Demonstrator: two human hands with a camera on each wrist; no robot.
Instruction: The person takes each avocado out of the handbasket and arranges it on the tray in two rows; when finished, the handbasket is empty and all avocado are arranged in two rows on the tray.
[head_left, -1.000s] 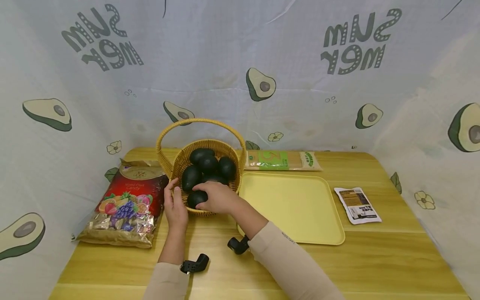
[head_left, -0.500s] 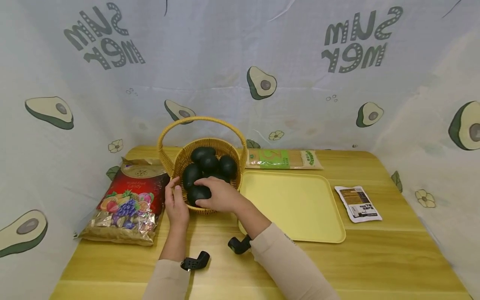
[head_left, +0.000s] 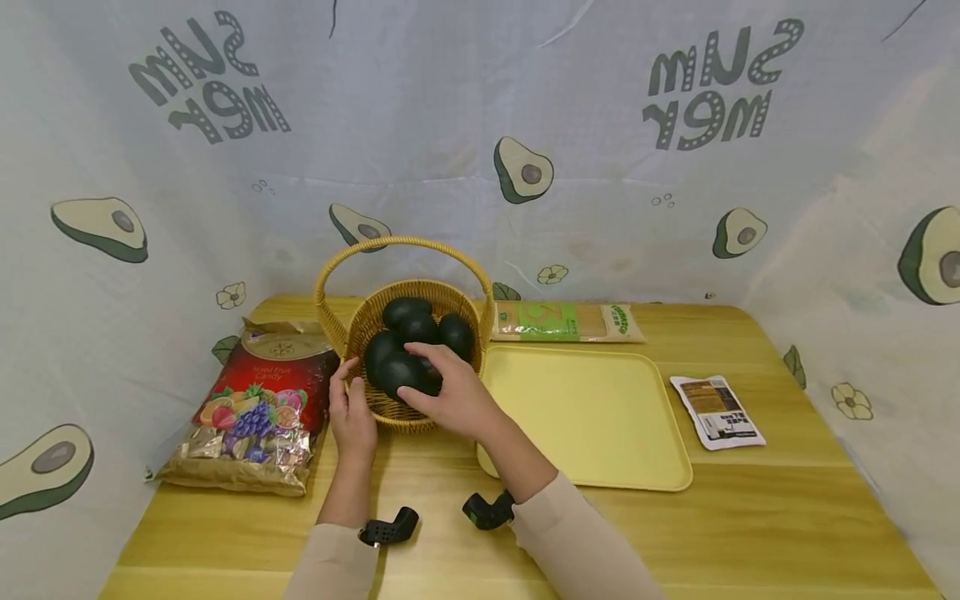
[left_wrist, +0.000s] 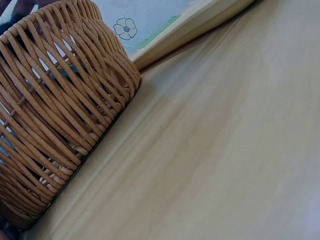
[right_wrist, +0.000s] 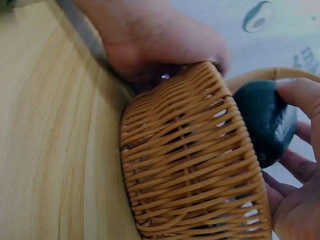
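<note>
A yellow wicker basket (head_left: 403, 425) with a tall arched handle stands at the left-centre of the table. Several dark green avocados (head_left: 453, 335) lie inside it. Between thumb and fingers, my right hand (head_left: 463, 402) holds one avocado (head_left: 403, 375) over the front part of the basket. The right wrist view has this avocado (right_wrist: 262, 120) beside the basket's rim. My left hand (head_left: 354, 423) grips the basket at its left side, fingertips at the rim. Basket weave (left_wrist: 65, 100) fills the left of the left wrist view.
Left of the basket lies a red and gold bag of mixed fruit candy (head_left: 258, 408). A yellow tray (head_left: 585, 417) sits to the right, with a noodle pack (head_left: 566, 322) behind it. Farther right is a small white-edged packet (head_left: 717, 412). A patterned cloth (head_left: 450, 108) surrounds the table.
My right hand has lifted the front avocado up and slightly to the right, from the basket's front interior to over the others. The left hand stays on the basket.
</note>
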